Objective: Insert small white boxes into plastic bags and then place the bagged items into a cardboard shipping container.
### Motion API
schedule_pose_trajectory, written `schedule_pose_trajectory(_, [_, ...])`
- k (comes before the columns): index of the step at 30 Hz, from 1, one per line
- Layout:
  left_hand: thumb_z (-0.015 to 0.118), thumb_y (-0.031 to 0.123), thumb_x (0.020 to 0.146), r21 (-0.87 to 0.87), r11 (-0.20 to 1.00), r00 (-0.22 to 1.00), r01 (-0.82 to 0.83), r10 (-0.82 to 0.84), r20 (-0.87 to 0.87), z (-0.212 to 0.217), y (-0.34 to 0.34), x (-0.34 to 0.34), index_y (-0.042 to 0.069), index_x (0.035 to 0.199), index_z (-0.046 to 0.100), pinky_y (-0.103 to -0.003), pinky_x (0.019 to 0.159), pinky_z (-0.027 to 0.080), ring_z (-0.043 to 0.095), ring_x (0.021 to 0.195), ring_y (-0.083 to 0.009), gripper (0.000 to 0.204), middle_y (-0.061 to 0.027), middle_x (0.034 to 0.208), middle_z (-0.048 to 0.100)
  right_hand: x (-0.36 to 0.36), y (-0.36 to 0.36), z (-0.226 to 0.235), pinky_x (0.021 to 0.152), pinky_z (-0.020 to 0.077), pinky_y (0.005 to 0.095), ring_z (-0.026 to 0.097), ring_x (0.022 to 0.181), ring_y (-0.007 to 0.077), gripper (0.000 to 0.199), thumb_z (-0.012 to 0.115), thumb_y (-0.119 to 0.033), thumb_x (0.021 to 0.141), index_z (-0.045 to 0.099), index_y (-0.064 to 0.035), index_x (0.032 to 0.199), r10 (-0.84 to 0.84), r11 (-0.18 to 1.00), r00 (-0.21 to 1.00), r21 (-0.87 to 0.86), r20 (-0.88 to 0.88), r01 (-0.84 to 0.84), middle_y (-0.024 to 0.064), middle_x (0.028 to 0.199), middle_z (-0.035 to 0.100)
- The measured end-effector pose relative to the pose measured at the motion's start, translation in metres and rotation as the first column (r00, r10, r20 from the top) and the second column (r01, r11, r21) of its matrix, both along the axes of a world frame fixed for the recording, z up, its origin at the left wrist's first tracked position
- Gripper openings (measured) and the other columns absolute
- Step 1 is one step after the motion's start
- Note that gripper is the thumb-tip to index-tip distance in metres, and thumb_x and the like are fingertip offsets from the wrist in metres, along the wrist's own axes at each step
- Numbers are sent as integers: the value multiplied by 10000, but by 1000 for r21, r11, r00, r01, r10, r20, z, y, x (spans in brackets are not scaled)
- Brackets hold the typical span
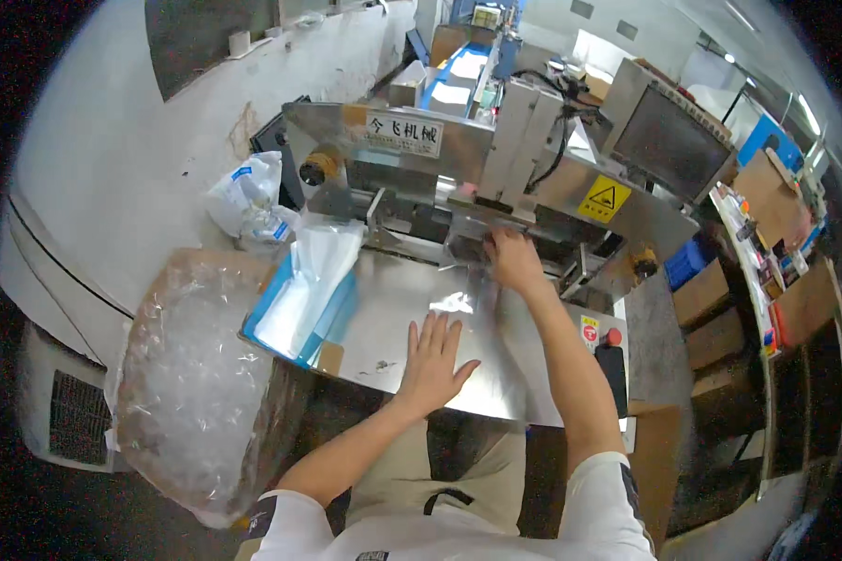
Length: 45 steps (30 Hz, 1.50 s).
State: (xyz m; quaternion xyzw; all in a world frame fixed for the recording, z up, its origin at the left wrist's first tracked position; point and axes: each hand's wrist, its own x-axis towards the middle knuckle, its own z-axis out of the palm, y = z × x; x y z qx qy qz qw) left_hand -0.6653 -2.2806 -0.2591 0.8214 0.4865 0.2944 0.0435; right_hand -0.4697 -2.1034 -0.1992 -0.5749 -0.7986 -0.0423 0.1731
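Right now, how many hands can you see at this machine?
2. The left hand is spread over the metal tabletop; the right hand reaches in at the machine, its fingertips partly hidden. No others show.

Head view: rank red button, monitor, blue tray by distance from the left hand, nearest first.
From the left hand:
1. Blue tray: just to its left, with clear plastic bags on it.
2. Red button: over to the right, beyond the right forearm.
3. Monitor: farthest, up at the right behind the machine's front plate.
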Motion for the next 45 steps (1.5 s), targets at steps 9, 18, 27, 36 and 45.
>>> schedule_pose_trajectory(9, [620,410,917,-46,994,980,-95,101,169,0,6,0,-90,1394,357,-632,1131,161,248,1389,-513,739,-336,1442,341,4,15,10,936,467,505,589,1125,396,463,514,-227,943,451,-56,1369,-52,965,981,-242,187,98,254,1218,608])
schedule_pose_trajectory(18, [611,335,930,-34,981,915,-192,192,354,-6,11,-7,-101,1440,262,-608,1143,166,230,1399,-521,756,-354,1477,288,5,10,19,935,460,495,595,1106,399,392,498,-250,952,518,-24,1272,0,990,999,-142,50,7,245,1179,627])
schedule_pose_trajectory(27, [550,324,979,-106,989,818,-108,149,555,-1,17,-18,-105,1447,274,-488,1153,242,304,1383,-489,692,-349,1463,333,17,-90,3,996,454,392,594,1168,356,595,545,-357,974,444,50,1395,-143,980,711,-197,-689,6,280,1259,591])
schedule_pose_trajectory(36, [478,562,962,-531,847,706,10,370,604,27,81,0,-104,1442,314,-393,1107,331,427,1334,-430,837,-340,1412,435,18,-119,-52,831,498,290,580,1050,172,711,598,-400,973,353,50,1466,-344,882,360,-430,-867,-194,148,1291,578])
schedule_pose_trajectory(45, [562,595,878,-701,712,833,-48,415,365,56,109,2,-138,1113,637,-415,892,488,647,1057,-409,774,-325,1100,653,5,-109,-54,769,487,280,577,948,161,783,633,-426,939,324,50,1478,-405,869,353,-475,-843,-139,143,1258,593])
